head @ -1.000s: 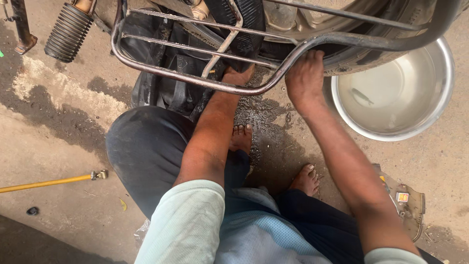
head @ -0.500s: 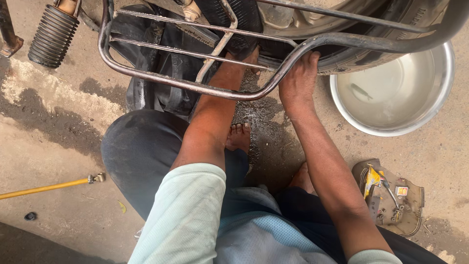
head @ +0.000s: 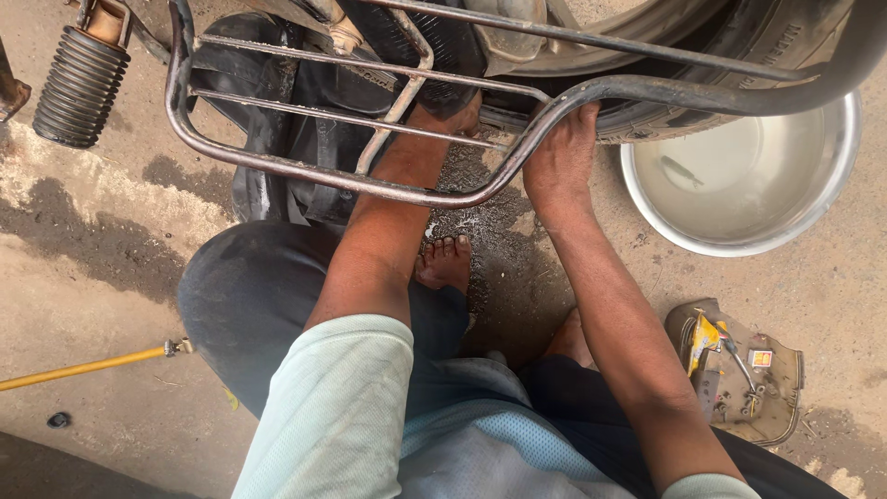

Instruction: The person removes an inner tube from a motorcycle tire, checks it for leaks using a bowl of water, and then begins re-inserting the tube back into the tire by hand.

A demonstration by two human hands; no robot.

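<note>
I crouch beside a motorcycle wheel. My left hand (head: 443,115) reaches under the metal carrier rack (head: 277,166) toward the black tyre (head: 711,55), and the rack bars hide its fingers. My right hand (head: 564,152) presses against the tyre's lower edge just below the rack's curved bar, fingers tucked out of sight. A black rubber inner tube (head: 268,129) hangs in folds to the left of my left forearm.
A steel basin (head: 739,185) with water stands on the ground at right. A worn sandal holding small tools (head: 739,370) lies at lower right. A yellow-handled tool (head: 92,365) lies at left. A ribbed black shock-absorber boot (head: 78,83) is at upper left. My bare feet rest on wet ground.
The view has shifted so the rack and wheel sit lower and closer. My right hand has moved up onto the tyre edge; my left hand has reached deeper under the rack.
</note>
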